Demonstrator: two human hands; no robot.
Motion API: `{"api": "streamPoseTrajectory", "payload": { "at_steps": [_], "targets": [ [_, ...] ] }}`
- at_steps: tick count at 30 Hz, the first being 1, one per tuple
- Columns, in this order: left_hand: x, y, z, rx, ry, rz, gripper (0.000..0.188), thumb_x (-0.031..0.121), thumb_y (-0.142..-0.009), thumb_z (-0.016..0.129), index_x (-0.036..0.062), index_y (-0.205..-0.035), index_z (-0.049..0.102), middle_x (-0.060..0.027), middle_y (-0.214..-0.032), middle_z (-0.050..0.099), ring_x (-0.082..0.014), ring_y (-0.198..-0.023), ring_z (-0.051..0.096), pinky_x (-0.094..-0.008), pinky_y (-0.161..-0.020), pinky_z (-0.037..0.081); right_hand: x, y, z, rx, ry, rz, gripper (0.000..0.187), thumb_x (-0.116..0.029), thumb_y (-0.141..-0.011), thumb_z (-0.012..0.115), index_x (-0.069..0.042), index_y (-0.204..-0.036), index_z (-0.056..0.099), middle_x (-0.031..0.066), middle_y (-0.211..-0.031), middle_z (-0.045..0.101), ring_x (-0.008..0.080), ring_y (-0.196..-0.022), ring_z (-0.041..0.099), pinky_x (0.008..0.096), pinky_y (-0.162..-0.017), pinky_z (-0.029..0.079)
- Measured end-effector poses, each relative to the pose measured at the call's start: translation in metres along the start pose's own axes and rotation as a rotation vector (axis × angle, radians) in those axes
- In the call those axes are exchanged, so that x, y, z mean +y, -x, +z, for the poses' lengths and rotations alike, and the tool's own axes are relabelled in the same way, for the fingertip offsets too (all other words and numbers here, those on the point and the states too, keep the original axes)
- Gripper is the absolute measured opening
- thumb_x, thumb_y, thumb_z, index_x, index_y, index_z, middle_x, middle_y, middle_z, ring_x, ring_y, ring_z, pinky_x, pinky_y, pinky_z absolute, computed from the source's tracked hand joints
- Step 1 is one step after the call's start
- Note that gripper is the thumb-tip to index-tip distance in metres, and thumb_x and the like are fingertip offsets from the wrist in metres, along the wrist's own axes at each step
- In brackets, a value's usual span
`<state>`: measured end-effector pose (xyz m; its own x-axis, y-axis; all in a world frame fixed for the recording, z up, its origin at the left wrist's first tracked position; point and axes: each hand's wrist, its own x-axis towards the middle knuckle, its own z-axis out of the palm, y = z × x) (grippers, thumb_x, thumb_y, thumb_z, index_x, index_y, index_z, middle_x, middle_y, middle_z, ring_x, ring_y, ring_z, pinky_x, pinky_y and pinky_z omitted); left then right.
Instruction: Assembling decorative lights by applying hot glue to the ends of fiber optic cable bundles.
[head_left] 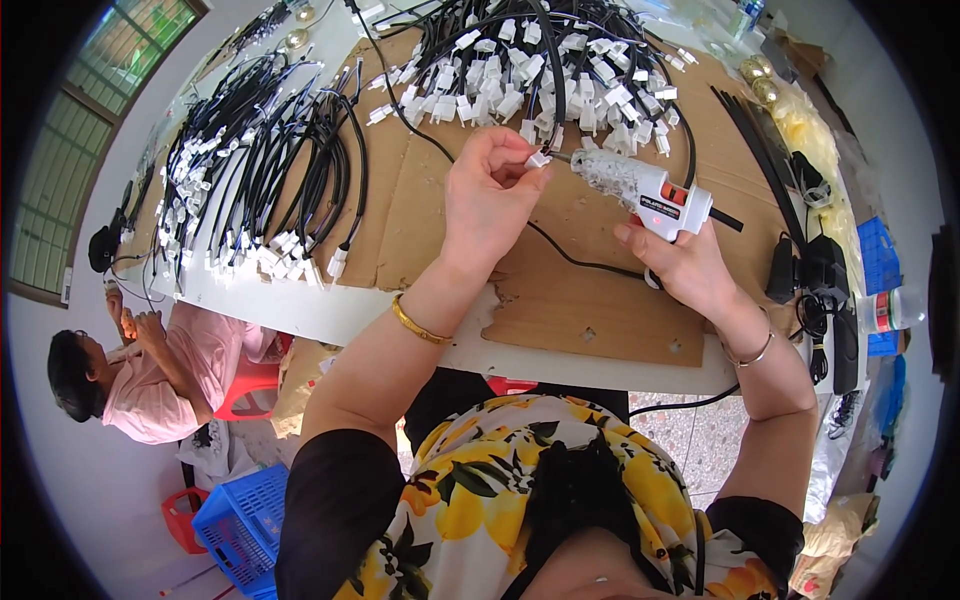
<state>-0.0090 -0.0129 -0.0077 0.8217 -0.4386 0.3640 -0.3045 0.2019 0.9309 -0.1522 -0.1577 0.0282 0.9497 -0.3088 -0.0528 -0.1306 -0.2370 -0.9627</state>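
My left hand (492,190) pinches a small white plastic connector (538,160) between thumb and fingers, with a dark cable at its far side. In my right hand (682,262) is a white glue gun (645,195), its nozzle pointing left and touching or nearly touching the connector. A black glue stick (727,219) pokes out of the gun's back end. Just beyond my hands lies a large heap of black cables with white connectors (500,90). Cardboard (590,310) covers the table beneath my hands.
More bundled cables (330,170) lie at the left. Black tubes (755,150), power adapters (825,268) and yellowish plastic wrap (800,110) line the right side. A person in pink (170,375) sits at the left, near a blue crate (240,515). The gun's black cord (580,260) crosses the cardboard.
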Motion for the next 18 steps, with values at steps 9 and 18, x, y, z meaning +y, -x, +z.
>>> {"api": "streamPoseTrajectory", "payload": {
  "at_steps": [9,18],
  "targets": [
    [0.0017,-0.0007,-0.0023,-0.094,0.209,-0.081,0.025,-0.01,-0.077,0.053,-0.0005,-0.096,0.04,-0.0142,-0.086,0.06,-0.0193,-0.076,0.061,-0.0295,-0.069,0.052,-0.0014,0.0034,-0.0001,0.023,-0.1,-0.026,0.018,-0.006,-0.075,0.063,-0.003,-0.087,0.051,-0.0018,-0.078,0.053,0.0047,-0.07,0.048,0.0214,-0.062,0.043],
    [0.0065,0.0,0.0004,-0.172,0.221,-0.163,0.025,-0.012,-0.078,0.049,-0.0009,-0.097,0.038,-0.0152,-0.089,0.059,-0.018,-0.075,0.06,-0.0268,-0.068,0.052,-0.0019,0.0033,-0.001,-0.017,-0.104,-0.058,0.013,-0.007,-0.075,0.063,-0.003,-0.082,0.053,-0.0033,-0.069,0.053,0.0028,-0.063,0.045,0.0201,-0.054,0.038]
  ]
}}
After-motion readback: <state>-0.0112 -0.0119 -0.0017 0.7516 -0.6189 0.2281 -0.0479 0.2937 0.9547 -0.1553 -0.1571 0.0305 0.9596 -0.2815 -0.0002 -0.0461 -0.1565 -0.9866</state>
